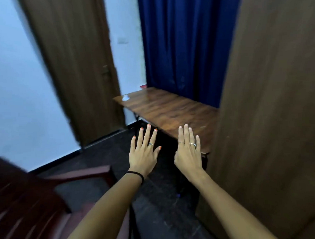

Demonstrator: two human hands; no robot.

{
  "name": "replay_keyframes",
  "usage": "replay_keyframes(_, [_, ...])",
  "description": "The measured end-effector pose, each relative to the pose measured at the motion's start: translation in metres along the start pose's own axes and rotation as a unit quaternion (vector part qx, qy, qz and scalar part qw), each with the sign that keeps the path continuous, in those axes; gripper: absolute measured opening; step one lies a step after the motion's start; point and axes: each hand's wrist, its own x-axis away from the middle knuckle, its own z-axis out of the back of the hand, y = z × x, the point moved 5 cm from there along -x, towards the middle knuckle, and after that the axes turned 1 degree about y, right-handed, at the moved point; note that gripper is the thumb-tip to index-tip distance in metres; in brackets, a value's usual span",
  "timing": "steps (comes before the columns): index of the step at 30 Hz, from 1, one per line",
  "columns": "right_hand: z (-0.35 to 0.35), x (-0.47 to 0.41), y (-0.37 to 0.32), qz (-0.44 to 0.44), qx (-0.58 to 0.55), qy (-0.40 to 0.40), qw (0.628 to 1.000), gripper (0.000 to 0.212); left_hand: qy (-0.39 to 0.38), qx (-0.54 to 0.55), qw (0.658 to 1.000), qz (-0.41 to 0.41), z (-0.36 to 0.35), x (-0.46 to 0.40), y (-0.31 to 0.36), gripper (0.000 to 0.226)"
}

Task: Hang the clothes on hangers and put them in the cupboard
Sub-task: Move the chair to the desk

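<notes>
No text, label, brand, number or sign can be read anywhere in this view. The small white patch on the wall [122,40] beside the curtain [184,46] carries no legible marking, and the pale scrap lying on the far end of the surface [170,108] is too blurred to show any print. The small red thing at the curtain's foot shows no lettering that can be made out.
</notes>
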Motion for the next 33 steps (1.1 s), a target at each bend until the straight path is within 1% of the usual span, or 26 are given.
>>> replay_keyframes(2, [-0.024,0.008,-0.065,0.045,-0.033,-0.028,0.998,0.083,-0.025,-0.015,0.999,0.038,-0.006,0.028,-0.062,0.064])
replay_keyframes(5, [-0.058,0.031,-0.156,0.103,-0.095,-0.089,0.986,0.053,-0.054,-0.037,0.994,0.085,-0.018,0.074,-0.149,0.063])
replay_keyframes(7, [-0.08,0.055,-0.215,0.139,-0.113,-0.133,0.975,0.048,-0.078,-0.04,0.988,0.129,-0.026,0.108,-0.206,0.062])
replay_keyframes(10, [-0.109,0.099,-0.29,0.188,-0.126,-0.23,0.947,0.05,-0.117,-0.05,0.978,0.164,-0.037,0.162,-0.272,0.066])
replay_keyframes(11, [-0.116,0.111,-0.309,0.198,-0.129,-0.247,0.94,0.05,-0.133,-0.054,0.974,0.176,-0.039,0.176,-0.289,0.066])
replay_keyframes(14, [-0.14,0.152,-0.368,0.238,-0.123,-0.289,0.919,0.045,-0.145,-0.069,0.962,0.222,-0.039,0.224,-0.344,0.065])
replay_keyframes(16, [-0.149,0.175,-0.4,0.249,-0.126,-0.322,0.905,0.036,-0.161,-0.06,0.952,0.254,-0.041,0.253,-0.38,0.065])
replay_keyframes(18, [-0.149,0.191,-0.424,0.265,-0.125,-0.337,0.895,0.017,-0.172,-0.072,0.942,0.279,-0.041,0.278,-0.41,0.065])
replay_keyframes(19, [-0.151,0.196,-0.432,0.272,-0.11,-0.325,0.899,0.021,-0.182,-0.079,0.936,0.289,-0.041,0.288,-0.422,0.066])
replay_keyframes(21, [-0.157,0.212,-0.448,0.283,-0.092,-0.371,0.88,0.035,-0.194,-0.084,0.927,0.309,-0.041,0.302,-0.448,0.065])
replay_keyframes(23, [-0.177,0.229,-0.461,0.291,-0.089,-0.385,0.871,0.052,-0.194,-0.102,0.923,0.317,-0.038,0.31,-0.472,0.066])
replay_keyframes(26, [-0.195,0.245,-0.475,0.289,-0.07,-0.434,0.85,0.061,-0.18,-0.132,0.919,0.324,-0.033,0.313,-0.508,0.069])
replay_keyframes(29, [-0.216,0.267,-0.481,0.26,-0.059,-0.529,0.806,0.068,-0.179,-0.154,0.911,0.338,-0.028,0.316,-0.539,0.074])
replay_keyframes(33, [-0.249,0.307,-0.474,0.204,-0.056,-0.646,0.733,0.074,-0.178,-0.18,0.899,0.359,-0.026,0.32,-0.578,0.076])
